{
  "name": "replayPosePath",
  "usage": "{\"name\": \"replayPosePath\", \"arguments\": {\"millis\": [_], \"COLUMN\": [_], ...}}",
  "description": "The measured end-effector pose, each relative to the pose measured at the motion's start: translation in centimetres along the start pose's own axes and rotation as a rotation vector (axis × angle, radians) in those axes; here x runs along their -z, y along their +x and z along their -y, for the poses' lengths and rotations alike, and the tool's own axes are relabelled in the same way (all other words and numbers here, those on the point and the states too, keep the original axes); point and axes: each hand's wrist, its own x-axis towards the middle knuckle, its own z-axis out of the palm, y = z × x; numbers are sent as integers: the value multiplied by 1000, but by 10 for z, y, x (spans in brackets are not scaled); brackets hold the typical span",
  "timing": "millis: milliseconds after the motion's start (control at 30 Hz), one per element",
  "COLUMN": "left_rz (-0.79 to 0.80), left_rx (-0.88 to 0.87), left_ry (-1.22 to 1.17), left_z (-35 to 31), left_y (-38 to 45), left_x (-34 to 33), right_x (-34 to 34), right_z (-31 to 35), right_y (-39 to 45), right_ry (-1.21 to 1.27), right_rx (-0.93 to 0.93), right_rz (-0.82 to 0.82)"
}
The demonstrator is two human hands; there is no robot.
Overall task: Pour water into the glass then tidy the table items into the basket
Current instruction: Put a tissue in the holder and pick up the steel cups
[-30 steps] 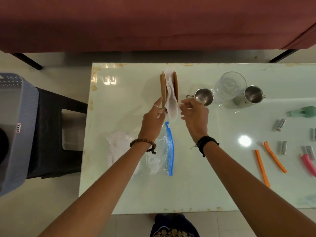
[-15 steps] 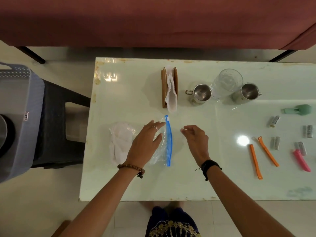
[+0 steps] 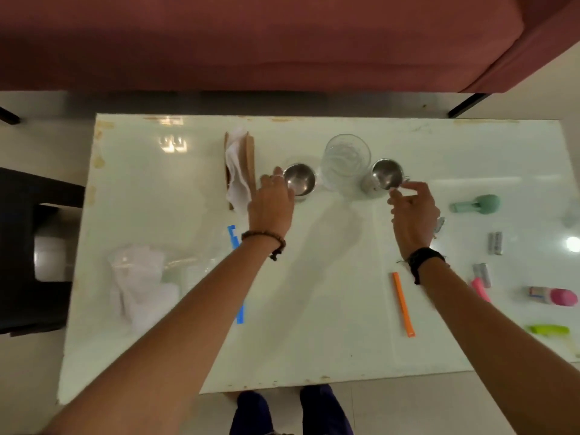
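1. both hands have left the zip bag (image 3: pixel 233 243) for the far edge: left hand (image 3: pixel 272 199) seemingly touching the left steel cup (image 3: pixel 299 180), right hand (image 3: pixel 414 211) loosely curled, empty, beside the right cup (image 3: pixel 386 177)
2. glass (image 3: pixel 345 164) stands between them on the table (image 3: pixel 314 340); pouring looks next

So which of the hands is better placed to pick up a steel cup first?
Probably the left hand: it already rests against the left steel cup. The right hand hovers just short of the right steel cup, fingers loosely curled.
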Motion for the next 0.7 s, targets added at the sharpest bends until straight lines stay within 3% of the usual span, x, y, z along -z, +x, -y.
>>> {"name": "replayPosePath", "arguments": {"millis": [133,267,500,700], "left_rz": [80,85,28,48], "left_rx": [167,318,286,218], "left_ry": [78,-243,-105,-113], "left_z": [-6,-8,-15,-10], "left_y": [28,36,14,-47], "left_x": [-8,-17,-24,-1], "right_x": [10,4,6,39], "right_z": [-4,-6,-21,-18], "right_y": [49,74,69,-7], "right_ry": [-261,-256,-286,-301], "right_rx": [57,-8,27,169], "right_rz": [131,307,243,246]}}
